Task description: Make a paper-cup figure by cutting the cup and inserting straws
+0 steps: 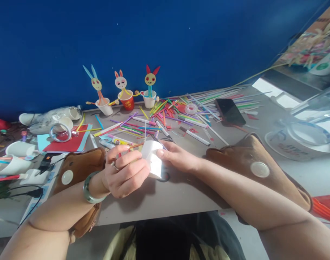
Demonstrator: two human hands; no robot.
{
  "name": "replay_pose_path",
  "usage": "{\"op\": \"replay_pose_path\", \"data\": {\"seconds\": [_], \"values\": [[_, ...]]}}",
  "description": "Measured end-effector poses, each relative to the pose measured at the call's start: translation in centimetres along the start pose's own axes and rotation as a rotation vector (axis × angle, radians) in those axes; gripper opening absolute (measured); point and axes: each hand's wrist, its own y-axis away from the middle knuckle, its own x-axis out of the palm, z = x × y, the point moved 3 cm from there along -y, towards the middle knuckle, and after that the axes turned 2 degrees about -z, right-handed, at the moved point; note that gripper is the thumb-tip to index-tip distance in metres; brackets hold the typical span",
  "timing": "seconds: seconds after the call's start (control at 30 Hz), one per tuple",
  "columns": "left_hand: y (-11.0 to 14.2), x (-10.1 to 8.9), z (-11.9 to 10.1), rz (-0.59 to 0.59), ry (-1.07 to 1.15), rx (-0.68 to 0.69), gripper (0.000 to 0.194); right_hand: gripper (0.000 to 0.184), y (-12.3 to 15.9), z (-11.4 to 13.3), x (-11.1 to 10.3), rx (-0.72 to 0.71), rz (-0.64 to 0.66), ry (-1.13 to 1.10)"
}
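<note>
A white paper cup (153, 159) is held up above the near part of the table, between both hands. My right hand (177, 155) grips its right side, thumb on the outer wall and the other fingers mostly hidden behind. My left hand (128, 168) is curled against the cup's left side, its thumb out of sight. A thin orange stick (137, 146) shows between the left fingers and the cup; where its ends lie is hidden. Thin dark pieces show behind the cup by the right fingers, too small to name. Below the cup a dark ring lies on the table.
Three rabbit figures in paper cups (127, 101) stand along the blue wall (165, 43). Coloured sticks (165, 110), markers (194, 136), tape (191, 108) and a phone (230, 112) cover the table behind my hands. Brown cushions (243, 166) lie under both forearms. Cups and cables are left.
</note>
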Motion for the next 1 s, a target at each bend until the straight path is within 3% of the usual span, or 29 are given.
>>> {"op": "replay_pose_path", "data": {"seconds": [0.07,0.17,0.27,0.33,0.4,0.5,0.57,0.67,0.8,1.0], "values": [[0.1,0.0,0.1,0.007,0.07,-0.035,0.021,0.06,0.0,0.0,0.0,-0.004,0.008,0.014],[-0.3,0.0,-0.3,-0.092,0.088,0.03,0.025,0.058,0.1,0.0,-0.1,-0.017,0.016,0.045],[-0.8,0.2,-0.9,-0.221,-0.06,0.197,0.025,0.057,0.2,0.4,-0.2,-0.056,-0.012,0.088],[-1.1,0.4,-0.9,-0.296,-0.142,0.207,0.027,0.057,0.1,0.7,-0.4,-0.118,-0.087,0.075],[-1.3,0.6,-0.4,-0.395,-0.101,0.071,0.031,0.057,0.0,1.1,-0.9,-0.193,-0.192,0.024],[-1.3,0.9,0.4,-0.504,0.148,-0.256,0.023,0.054,-0.3,1.1,-1.7,-0.267,-0.329,-0.049],[-1.4,1.6,0.9,-0.419,0.405,-0.539,0.014,0.055,-0.5,1.0,-2.2,-0.292,-0.378,-0.075],[-1.6,3.0,0.9,-0.21,0.843,-0.934,0.023,0.056,-0.5,0.7,-2.4,-0.312,-0.38,-0.063],[-2.0,3.9,0.7,-0.184,1.227,-1.123,0.027,0.054,-0.5,0.6,-2.3,-0.294,-0.33,-0.009],[-1.4,4.7,0.6,-0.217,1.398,-1.29,0.022,0.056,-0.3,1.0,-1.9,-0.269,-0.292,0.053]]}}
